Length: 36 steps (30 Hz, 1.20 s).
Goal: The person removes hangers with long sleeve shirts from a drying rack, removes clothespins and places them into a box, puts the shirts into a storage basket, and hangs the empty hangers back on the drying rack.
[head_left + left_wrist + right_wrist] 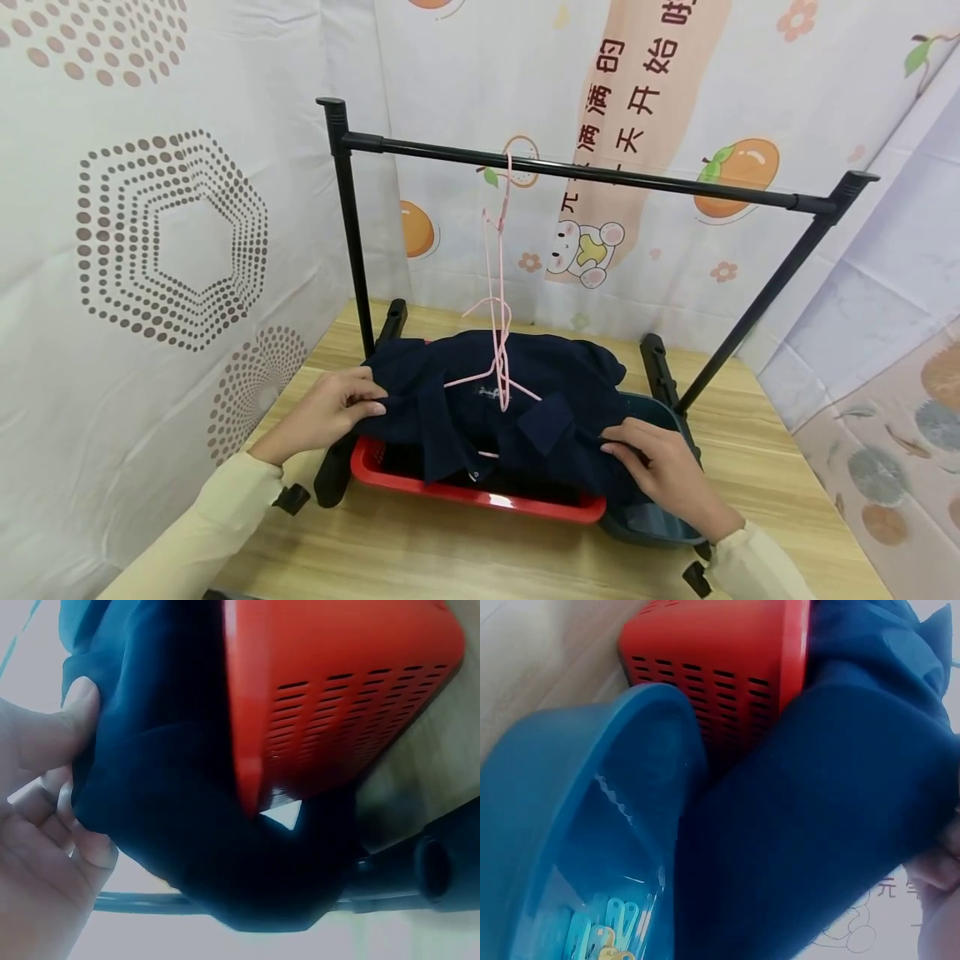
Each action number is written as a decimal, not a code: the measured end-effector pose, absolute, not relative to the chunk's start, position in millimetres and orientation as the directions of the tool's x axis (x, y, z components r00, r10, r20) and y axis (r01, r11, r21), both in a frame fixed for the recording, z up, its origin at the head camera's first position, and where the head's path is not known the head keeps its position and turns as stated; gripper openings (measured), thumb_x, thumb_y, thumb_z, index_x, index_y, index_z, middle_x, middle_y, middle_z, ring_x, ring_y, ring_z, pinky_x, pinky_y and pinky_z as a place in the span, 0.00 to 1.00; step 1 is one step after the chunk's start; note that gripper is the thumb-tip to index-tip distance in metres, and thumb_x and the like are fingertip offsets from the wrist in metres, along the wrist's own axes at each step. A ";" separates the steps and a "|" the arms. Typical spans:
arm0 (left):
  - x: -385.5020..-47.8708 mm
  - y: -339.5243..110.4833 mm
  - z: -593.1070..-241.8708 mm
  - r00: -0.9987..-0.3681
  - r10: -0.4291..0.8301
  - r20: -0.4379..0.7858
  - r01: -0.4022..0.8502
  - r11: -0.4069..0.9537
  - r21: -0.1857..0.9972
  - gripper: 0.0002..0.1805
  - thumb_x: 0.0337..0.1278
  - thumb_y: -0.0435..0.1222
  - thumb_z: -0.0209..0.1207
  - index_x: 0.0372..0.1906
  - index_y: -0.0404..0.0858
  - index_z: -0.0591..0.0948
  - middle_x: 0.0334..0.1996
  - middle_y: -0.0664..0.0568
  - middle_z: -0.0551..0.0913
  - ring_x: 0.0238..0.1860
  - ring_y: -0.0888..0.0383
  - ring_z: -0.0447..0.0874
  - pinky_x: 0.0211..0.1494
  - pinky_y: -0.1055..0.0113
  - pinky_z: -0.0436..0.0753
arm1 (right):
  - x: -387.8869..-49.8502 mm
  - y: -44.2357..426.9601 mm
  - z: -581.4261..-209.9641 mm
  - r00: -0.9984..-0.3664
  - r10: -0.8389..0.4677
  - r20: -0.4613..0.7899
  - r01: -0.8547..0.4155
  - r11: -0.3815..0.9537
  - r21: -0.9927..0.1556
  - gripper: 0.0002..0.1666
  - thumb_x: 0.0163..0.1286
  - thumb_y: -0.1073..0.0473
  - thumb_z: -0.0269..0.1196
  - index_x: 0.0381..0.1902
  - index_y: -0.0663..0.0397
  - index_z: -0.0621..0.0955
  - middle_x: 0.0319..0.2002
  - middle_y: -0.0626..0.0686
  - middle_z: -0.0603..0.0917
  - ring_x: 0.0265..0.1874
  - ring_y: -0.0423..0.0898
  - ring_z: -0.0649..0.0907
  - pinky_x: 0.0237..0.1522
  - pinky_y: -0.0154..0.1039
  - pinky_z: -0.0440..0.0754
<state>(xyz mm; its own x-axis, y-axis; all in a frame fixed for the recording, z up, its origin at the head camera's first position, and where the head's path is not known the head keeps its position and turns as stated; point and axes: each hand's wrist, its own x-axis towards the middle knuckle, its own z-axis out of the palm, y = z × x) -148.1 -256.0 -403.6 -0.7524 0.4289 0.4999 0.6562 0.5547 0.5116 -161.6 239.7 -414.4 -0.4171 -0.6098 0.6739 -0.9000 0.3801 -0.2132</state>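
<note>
A navy collared shirt (465, 350) lies spread over the red basket (480, 497), partly covering it. At the left my left hand (330, 408) pinches the shirt's cloth between thumb and fingers, as the left wrist view also shows. On the other side my right hand (652, 467) pinches the shirt near its right edge; in the right wrist view that hand is mostly cut off. One pink hanger (501, 275) hangs from the rack's bar, seen nearly edge-on. Another pink hanger (468, 380) is at the shirt's neck opening, its lower part mostly hidden by cloth.
A black rack (637, 177) stands over the work on a wooden table (420, 550). Beside the red basket is a dark blue basin (562, 742) holding several clothespins (604, 930). Printed curtains (450, 83) surround the table.
</note>
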 end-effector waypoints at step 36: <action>-182.0 -157.6 -358.8 -0.553 0.555 0.622 0.828 0.446 0.339 0.14 0.51 0.19 0.70 0.23 0.40 0.83 0.26 0.56 0.77 0.27 0.63 0.74 0.33 0.67 0.79 | -161.6 220.6 -395.5 -0.329 -0.592 0.736 -0.916 0.390 -0.096 0.15 0.82 0.50 0.57 0.43 0.51 0.86 0.35 0.43 0.83 0.23 0.32 0.72 0.27 0.22 0.68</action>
<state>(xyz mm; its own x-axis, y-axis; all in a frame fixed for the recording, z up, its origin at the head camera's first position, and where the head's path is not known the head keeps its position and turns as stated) -182.0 -157.6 -358.8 -0.5532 0.5546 0.6216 0.8282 0.4462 0.3390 -161.6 220.6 -395.5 -0.3290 -0.5921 0.7356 -0.9159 0.3898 -0.0959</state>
